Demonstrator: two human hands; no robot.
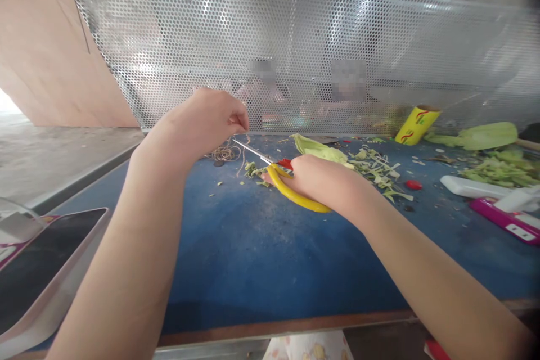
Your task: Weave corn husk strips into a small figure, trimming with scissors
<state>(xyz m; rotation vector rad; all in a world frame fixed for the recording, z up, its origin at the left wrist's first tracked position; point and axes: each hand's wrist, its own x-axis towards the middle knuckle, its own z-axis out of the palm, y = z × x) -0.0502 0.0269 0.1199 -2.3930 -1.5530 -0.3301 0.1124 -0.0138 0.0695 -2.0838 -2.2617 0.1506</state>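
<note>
My right hand (323,180) grips a pair of scissors (301,199) with yellow and red handles, fingers in the loops. The blades point up and left, their tips just below my left hand (217,121). My left fingers are pinched together on a thin brown twine, which hangs down beside the scissor tips. A loose coil of the same twine (224,153) lies on the blue tabletop (244,253), partly hidden behind my left wrist. Behind my right hand are a pale green cabbage leaf (316,149) and a small heap of chopped leaf bits (255,170).
A perforated metal screen (295,39) stands along the back, with people behind it. To the right are a yellow cylinder (417,125), shredded leaves (379,171), a red piece (414,185) and a purple-and-white power strip (506,219). A dark-screened device (46,264) is at left.
</note>
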